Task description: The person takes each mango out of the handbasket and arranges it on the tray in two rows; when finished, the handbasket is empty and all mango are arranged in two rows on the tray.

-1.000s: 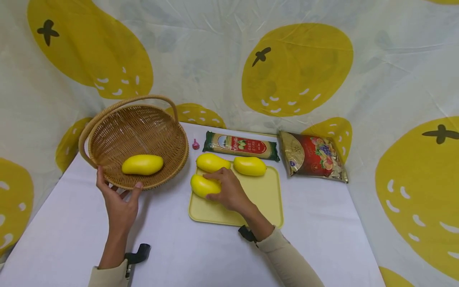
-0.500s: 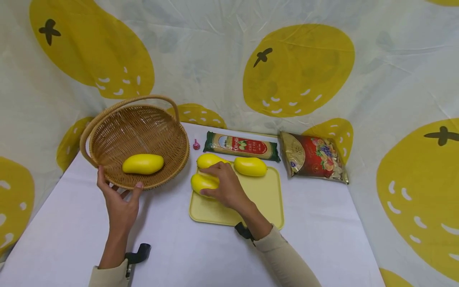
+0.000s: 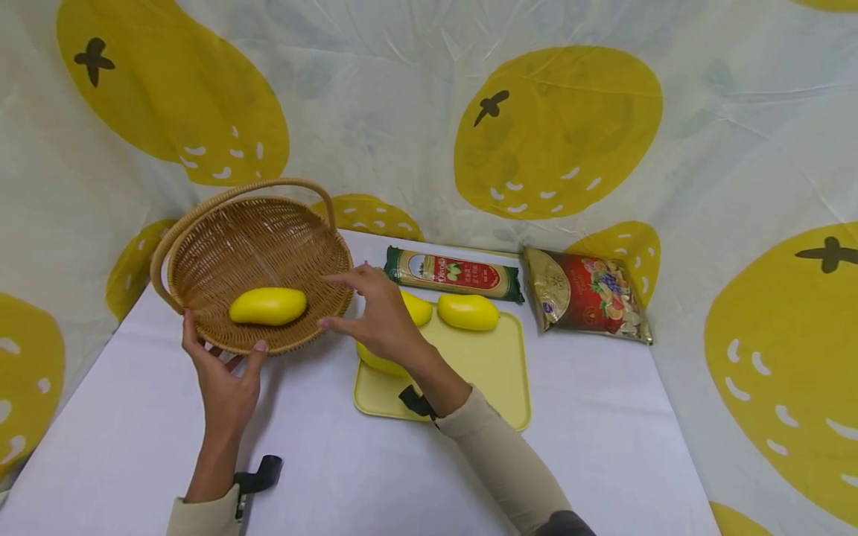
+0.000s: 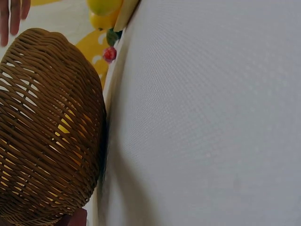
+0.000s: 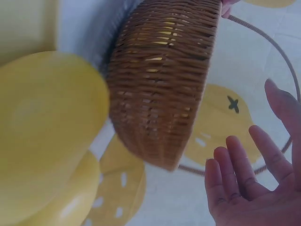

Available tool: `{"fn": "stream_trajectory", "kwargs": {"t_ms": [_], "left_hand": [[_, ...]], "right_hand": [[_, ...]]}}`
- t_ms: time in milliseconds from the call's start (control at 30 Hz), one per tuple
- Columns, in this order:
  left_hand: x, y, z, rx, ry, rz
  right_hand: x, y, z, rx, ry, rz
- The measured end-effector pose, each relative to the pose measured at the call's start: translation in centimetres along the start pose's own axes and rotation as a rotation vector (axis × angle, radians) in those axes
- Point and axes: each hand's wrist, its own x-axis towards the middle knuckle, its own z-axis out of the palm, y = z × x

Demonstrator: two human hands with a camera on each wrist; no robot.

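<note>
My left hand (image 3: pixel 224 394) grips the near rim of a handled wicker basket (image 3: pixel 268 231), which tilts towards me. One yellow mango (image 3: pixel 268 306) lies inside it. At the basket's right rim hovers my right hand (image 3: pixel 383 313), thumb and fingers spread; the right wrist view shows the palm (image 5: pixel 263 207) holding nothing. Below that hand a second mango (image 3: pixel 380 362) sits on the yellow tray (image 3: pixel 482 380), partly covered by the hand. Two more rest along the tray's back: a partly hidden mango (image 3: pixel 418 308) and a fully visible mango (image 3: pixel 468 312).
Behind the tray lies a green-ended long packet (image 3: pixel 456 273). To its right stands a red and gold bag (image 3: pixel 590 290) with fruit pictured on it. A small reddish-pink item (image 4: pixel 109 54) shows beyond the basket in the left wrist view. Fruit-print cloth (image 3: pixel 402 112) hangs behind the white table.
My right hand has let go of the near mango, leaving it on the tray, and has moved left to the basket with fingers spread. Left hand and basket have stayed put.
</note>
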Motion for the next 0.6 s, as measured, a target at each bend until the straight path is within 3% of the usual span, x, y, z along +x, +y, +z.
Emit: {"fn": "stream_trajectory", "kwargs": {"t_ms": [300, 600], "left_hand": [[0.1, -0.3, -0.1, 0.01, -0.009, 0.011], [0.1, -0.2, -0.1, 0.018, -0.003, 0.004]], "right_hand": [[4.0, -1.4, 2.9, -0.019, -0.062, -0.044], [7.3, -2.0, 5.6, -0.127, -0.208, -0.023]]}}
